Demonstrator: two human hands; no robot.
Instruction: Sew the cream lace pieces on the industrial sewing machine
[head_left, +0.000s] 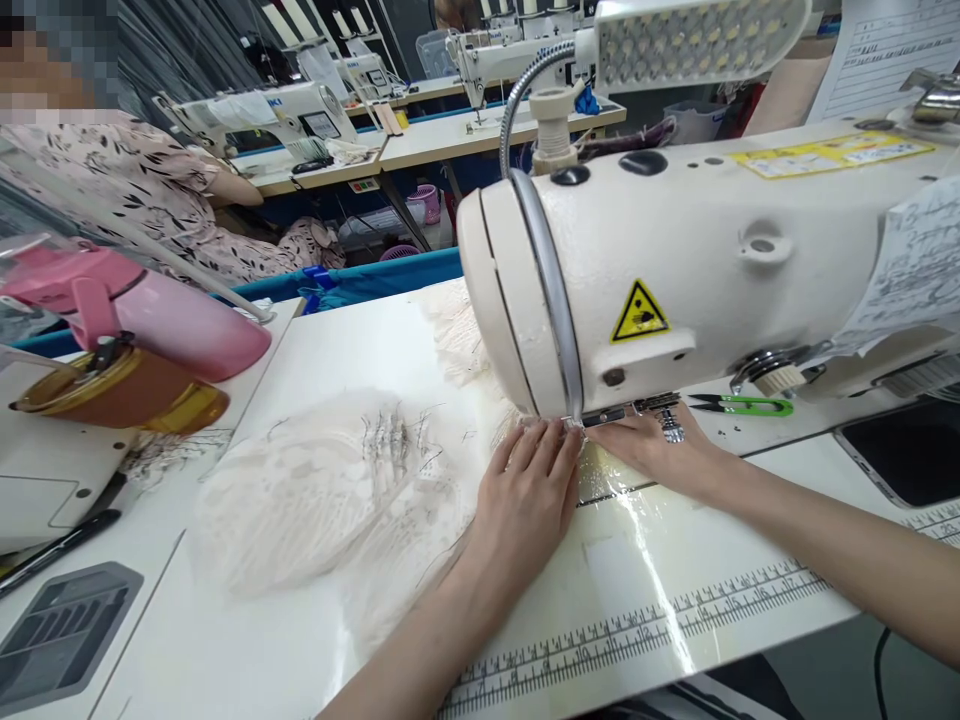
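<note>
My left hand [529, 490] lies on the sewing machine bed, fingers stretched out side by side. Its fingertips press on pale, sheer lace-like fabric [457, 335] just in front of the needle area. From the other side, my right hand [660, 450] reaches under the head of the white sewing machine [675, 250]. Its fingertips are hidden by the needle parts and my left hand, so its grip does not show. More crumpled sheer fabric [322, 500], with dark loose threads on it, spreads over the table to the left of my left hand.
Green-handled thread snips [750, 405] and a phone [900, 460] lie at the right. A printed ruler [637, 640] runs along the front edge. On the left stand a pink bottle [172, 310] and an amber cup [120, 390]. Another person [150, 190] sits beyond.
</note>
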